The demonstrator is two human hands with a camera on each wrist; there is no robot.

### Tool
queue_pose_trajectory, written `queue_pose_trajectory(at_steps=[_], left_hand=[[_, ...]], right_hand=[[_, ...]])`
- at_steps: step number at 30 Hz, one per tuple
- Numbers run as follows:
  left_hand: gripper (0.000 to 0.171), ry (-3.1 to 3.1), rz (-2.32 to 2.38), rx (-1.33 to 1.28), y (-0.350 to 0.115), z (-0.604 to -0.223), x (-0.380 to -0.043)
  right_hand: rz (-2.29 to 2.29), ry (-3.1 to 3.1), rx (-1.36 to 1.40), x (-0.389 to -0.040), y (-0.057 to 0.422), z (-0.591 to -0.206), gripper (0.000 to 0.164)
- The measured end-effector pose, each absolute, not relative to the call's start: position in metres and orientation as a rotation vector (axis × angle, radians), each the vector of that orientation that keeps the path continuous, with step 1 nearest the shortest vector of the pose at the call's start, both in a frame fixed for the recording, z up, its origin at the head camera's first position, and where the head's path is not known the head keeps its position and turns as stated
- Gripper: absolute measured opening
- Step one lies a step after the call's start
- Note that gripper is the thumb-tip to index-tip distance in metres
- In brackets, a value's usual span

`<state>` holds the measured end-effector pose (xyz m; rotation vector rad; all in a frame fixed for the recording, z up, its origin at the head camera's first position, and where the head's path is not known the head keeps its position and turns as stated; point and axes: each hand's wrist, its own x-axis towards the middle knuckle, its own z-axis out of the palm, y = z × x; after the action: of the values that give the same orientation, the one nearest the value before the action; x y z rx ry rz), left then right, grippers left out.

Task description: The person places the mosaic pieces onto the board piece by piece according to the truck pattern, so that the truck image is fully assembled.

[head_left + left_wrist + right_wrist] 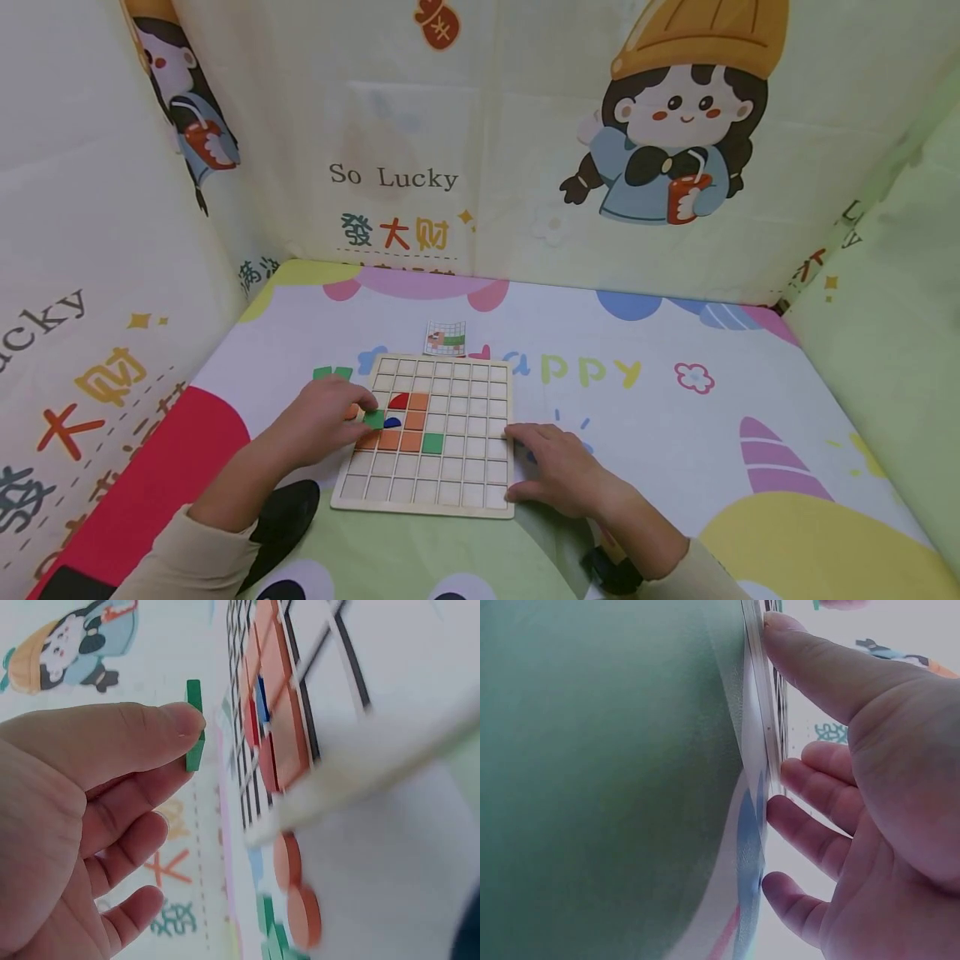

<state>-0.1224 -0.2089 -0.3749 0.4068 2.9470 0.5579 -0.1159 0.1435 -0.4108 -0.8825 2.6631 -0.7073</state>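
Well, I see the left hand [321,419] pinching a green tile [373,419] between thumb and finger over the left side of the board [457,495]. The right hand [562,468], fingers spread, touches its right edge, and a card [446,339] lies on the counter [637,442] just beyond.

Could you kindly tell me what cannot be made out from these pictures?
Head view: the picture card beyond the board is too small for its fine details.
Head view: the left hand hides part of the loose orange pieces.
Left wrist view: the bottom edge cuts off the loose green pieces.
Right wrist view: the board is nearly edge-on, so its grid face is hidden.
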Motion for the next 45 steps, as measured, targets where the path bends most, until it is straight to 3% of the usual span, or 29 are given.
queue_pose_trajectory(at_steps=[18, 45], left_hand=[[0.010, 2.909, 0.579, 0.724, -0.159, -0.376, -0.130], [0.017, 2.860, 0.584, 0.744, -0.124, -0.394, -0.118]], right_hand=[[-0.695, 2.676, -0.882, -0.115, 0.142, -0.410, 0.074], [-0.685, 2.661, -0.870, -0.112, 0.143, -0.408, 0.075]])
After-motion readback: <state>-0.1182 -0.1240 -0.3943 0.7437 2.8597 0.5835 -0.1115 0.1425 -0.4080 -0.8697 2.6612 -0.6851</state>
